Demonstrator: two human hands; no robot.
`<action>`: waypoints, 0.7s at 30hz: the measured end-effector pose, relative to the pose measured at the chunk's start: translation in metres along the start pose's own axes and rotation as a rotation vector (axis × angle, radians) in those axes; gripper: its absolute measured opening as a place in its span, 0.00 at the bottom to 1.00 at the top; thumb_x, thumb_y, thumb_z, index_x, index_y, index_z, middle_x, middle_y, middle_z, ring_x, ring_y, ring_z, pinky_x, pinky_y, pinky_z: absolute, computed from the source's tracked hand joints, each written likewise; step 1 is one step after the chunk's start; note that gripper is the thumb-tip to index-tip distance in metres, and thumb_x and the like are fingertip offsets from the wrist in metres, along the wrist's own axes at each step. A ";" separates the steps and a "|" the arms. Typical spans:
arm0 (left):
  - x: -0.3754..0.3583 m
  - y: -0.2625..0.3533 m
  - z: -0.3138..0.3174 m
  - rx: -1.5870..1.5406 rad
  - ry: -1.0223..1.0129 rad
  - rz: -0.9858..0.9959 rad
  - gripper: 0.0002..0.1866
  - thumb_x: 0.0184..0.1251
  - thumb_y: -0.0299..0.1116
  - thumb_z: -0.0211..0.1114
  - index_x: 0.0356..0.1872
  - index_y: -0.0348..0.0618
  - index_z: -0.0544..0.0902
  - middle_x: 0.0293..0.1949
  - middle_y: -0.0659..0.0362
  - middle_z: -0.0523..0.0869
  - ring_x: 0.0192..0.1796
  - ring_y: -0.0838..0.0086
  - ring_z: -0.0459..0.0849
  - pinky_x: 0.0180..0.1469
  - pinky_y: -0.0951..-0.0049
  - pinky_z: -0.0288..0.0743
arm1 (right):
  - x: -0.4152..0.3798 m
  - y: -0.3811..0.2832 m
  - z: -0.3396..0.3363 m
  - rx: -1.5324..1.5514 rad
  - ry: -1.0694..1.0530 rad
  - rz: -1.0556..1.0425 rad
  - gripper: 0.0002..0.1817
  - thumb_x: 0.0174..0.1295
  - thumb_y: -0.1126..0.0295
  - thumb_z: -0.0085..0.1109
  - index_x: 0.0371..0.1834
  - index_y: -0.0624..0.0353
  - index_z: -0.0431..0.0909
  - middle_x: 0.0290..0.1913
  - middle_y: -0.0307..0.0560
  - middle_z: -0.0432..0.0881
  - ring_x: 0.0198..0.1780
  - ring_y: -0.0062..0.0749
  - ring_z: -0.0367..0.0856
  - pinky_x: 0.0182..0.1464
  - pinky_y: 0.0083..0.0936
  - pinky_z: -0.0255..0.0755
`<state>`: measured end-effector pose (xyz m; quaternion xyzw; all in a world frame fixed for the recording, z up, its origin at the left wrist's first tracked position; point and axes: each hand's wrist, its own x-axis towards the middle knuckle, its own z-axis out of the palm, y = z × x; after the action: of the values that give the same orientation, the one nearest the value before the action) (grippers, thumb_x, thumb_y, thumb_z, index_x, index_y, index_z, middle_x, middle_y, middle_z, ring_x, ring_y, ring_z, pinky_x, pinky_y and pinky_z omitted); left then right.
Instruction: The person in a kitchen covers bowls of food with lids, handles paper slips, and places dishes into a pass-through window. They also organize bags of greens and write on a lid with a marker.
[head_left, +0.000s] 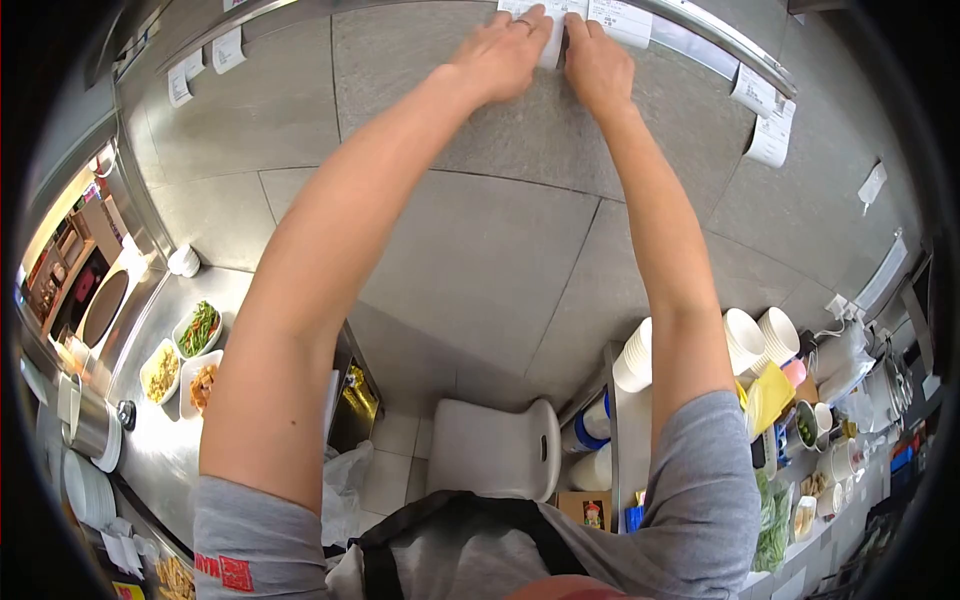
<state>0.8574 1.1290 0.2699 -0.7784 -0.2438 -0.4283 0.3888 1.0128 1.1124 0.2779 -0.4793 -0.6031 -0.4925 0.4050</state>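
Observation:
Both my arms reach up to a metal rail (700, 25) high on the grey tiled wall. My left hand (505, 55), with a ring on one finger, touches a white paper slip (550, 50) under the rail. Its fingers are bent over the paper, and whether they pinch it is hard to tell. Just right of it, my right hand (597, 65) has its fingertips near the slip's other edge, beside another printed slip (620, 22). More printed slips (755, 90) hang from the rail further right.
Bowls of food (198, 328) stand on the steel counter (150, 450) at left. Below is a grey plastic chair (490, 450). Stacked white cups (743, 340), a yellow item (770, 395) and bags of greens (775, 520) crowd the right shelf.

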 end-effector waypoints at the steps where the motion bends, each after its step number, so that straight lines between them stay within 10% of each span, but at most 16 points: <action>1: -0.001 -0.004 0.009 0.106 0.040 -0.030 0.25 0.53 0.29 0.59 0.54 0.35 0.68 0.58 0.48 0.69 0.54 0.62 0.71 0.50 0.63 0.70 | -0.002 0.005 0.009 0.008 0.034 -0.037 0.12 0.52 0.72 0.52 0.41 0.52 0.72 0.35 0.43 0.76 0.34 0.40 0.79 0.33 0.35 0.74; 5: 0.004 -0.001 -0.009 0.165 -0.309 -0.137 0.37 0.51 0.35 0.59 0.63 0.32 0.59 0.68 0.48 0.53 0.60 0.56 0.64 0.58 0.59 0.64 | -0.016 0.015 0.030 0.048 0.229 -0.146 0.05 0.49 0.73 0.53 0.29 0.52 0.73 0.31 0.38 0.74 0.31 0.35 0.77 0.29 0.30 0.73; 14: 0.007 -0.015 -0.003 0.148 -0.151 -0.084 0.34 0.47 0.34 0.60 0.59 0.35 0.65 0.65 0.49 0.60 0.55 0.58 0.68 0.56 0.62 0.66 | -0.030 0.033 0.039 0.060 0.501 -0.418 0.04 0.42 0.72 0.55 0.23 0.55 0.72 0.31 0.37 0.73 0.35 0.31 0.73 0.29 0.24 0.72; 21: -0.019 0.008 -0.003 0.004 0.025 -0.163 0.33 0.48 0.32 0.62 0.59 0.40 0.66 0.64 0.48 0.61 0.56 0.57 0.69 0.56 0.59 0.65 | -0.078 0.028 0.029 0.003 0.239 -0.237 0.04 0.43 0.74 0.53 0.25 0.59 0.73 0.30 0.45 0.72 0.36 0.36 0.72 0.33 0.27 0.72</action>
<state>0.8517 1.1211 0.2510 -0.7498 -0.3023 -0.4678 0.3572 1.0564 1.1287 0.2036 -0.3422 -0.6036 -0.5895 0.4136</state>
